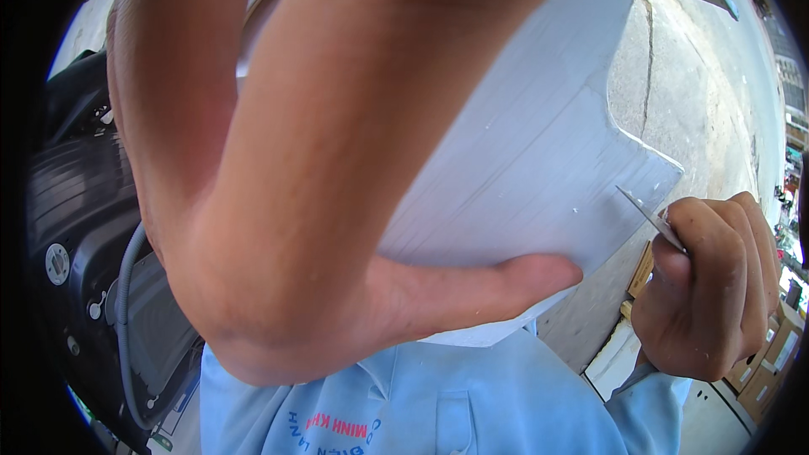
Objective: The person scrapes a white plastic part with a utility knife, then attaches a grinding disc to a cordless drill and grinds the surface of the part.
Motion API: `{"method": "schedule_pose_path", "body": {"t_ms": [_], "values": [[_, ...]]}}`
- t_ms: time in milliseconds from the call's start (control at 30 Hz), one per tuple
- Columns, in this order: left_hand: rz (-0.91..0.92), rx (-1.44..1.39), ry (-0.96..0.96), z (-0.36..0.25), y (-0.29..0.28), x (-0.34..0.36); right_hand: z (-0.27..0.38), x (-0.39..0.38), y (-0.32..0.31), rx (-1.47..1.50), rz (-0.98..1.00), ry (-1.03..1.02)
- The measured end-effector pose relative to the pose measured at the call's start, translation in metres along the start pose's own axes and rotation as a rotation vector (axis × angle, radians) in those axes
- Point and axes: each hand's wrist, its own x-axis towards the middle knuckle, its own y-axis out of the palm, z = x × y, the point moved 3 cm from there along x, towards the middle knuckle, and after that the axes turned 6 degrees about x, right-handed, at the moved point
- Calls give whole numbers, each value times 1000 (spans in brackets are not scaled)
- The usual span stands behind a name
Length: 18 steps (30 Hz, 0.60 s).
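Note:
A pale, scratched sheet (522, 143) with angular cut edges fills the middle of the view. My left hand (270, 227) is very large and near the camera, with stretched fingers spread across the sheet. Its thumb lies along the sheet's near edge; the fingertips run out of view at the top. At the sheet's right corner, my right hand (716, 286) is closed round a thin pointed blade (649, 217). The blade's tip lies over the sheet surface; whether it touches cannot be made out. Small light specks show near the tip.
At the left stands a black moulded casing (80, 194) with a grey hose (126, 320) along it. Cracked concrete floor (691, 76) shows beyond the sheet. Cardboard boxes (771, 362) sit at the lower right. My light blue shirt (413, 396) borders the sheet's near side.

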Motion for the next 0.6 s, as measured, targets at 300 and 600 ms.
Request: {"method": "schedule_pose_path", "body": {"t_ms": [300,600], "values": [[-6,9,-95,-14,-2,-3,-1,-1,1,-49,22,-78],[-7,-8,-108,-16,3,-2,-8,-3,1,-75,25,-48]]}}
